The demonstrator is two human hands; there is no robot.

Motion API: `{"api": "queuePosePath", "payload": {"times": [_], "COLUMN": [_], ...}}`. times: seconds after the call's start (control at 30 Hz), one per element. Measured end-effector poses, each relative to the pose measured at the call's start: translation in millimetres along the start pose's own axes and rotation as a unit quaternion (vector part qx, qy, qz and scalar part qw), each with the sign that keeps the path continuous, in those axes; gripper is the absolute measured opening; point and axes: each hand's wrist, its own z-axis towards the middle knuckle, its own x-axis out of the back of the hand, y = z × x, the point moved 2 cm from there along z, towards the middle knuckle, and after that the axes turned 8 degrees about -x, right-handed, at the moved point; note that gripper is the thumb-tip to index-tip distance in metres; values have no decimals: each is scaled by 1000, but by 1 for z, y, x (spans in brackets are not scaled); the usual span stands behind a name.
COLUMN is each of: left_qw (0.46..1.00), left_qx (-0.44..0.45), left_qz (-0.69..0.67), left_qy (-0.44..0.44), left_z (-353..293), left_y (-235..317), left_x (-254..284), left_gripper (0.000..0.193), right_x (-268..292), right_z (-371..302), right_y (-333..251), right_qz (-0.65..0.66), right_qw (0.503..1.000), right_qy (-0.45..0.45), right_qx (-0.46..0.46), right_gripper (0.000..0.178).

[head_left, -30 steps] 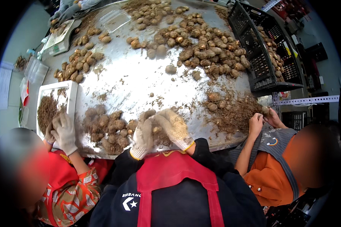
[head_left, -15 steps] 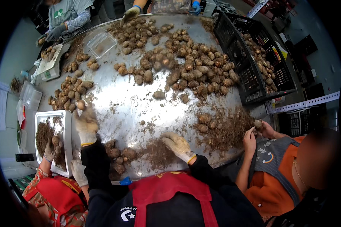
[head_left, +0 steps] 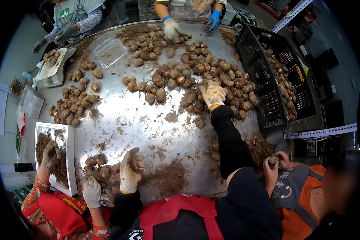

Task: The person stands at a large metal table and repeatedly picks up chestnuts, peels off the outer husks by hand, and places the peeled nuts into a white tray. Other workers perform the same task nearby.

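Observation:
My left hand (head_left: 129,172), in a cream knitted glove with a yellow cuff edge, is low over the near part of the metal table. Its fingers are bent around a brownish lump that looks like a taro. Beside it lies a small pile of soil-covered taros (head_left: 104,172). With the arm stretched far forward, my right hand (head_left: 213,94) rests on the big heap of taros (head_left: 232,80), its gloved fingers curled down over some of them. What lies under that palm is hidden.
Left of me a gloved co-worker's hand (head_left: 92,192) rests by the small pile, beside a white foam box (head_left: 73,160). Another co-worker at right holds a taro (head_left: 273,160). A black crate (head_left: 264,76), a clear plastic tray (head_left: 110,52) and a scale (head_left: 54,78) stand farther off.
My right hand has gone from the near edge forward to the big heap. My left hand has come back from the left taro group to the near pile. The view has shifted slightly.

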Motion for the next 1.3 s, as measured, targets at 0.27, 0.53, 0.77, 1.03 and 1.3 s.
{"api": "queuePosePath", "payload": {"times": [0.27, 0.53, 0.77, 1.03, 1.3], "left_qw": [995, 950, 931, 933, 968], "left_qx": [-12, -71, -55, -124, 35], "left_qz": [88, 205, 241, 256, 8], "left_qy": [-54, -226, -270, -220, -250], "left_z": [-17, -40, -49, -96, -101], "left_y": [-2, 10, -30, -12, -16], "left_x": [-32, -96, -62, -77, -59], "left_gripper": [46, 56, 36, 35, 42], "right_x": [5, 45, 37, 31, -3], "right_z": [-52, -215, -286, -304, -297], "right_y": [14, 14, 14, 8, 33], "right_qz": [464, 657, 578, 631, 585], "right_qw": [877, 695, 765, 738, 785], "right_qy": [-54, -223, -74, -195, -103], "right_qx": [115, 186, 275, 139, 176], "right_gripper": [63, 55, 33, 21, 30]}}
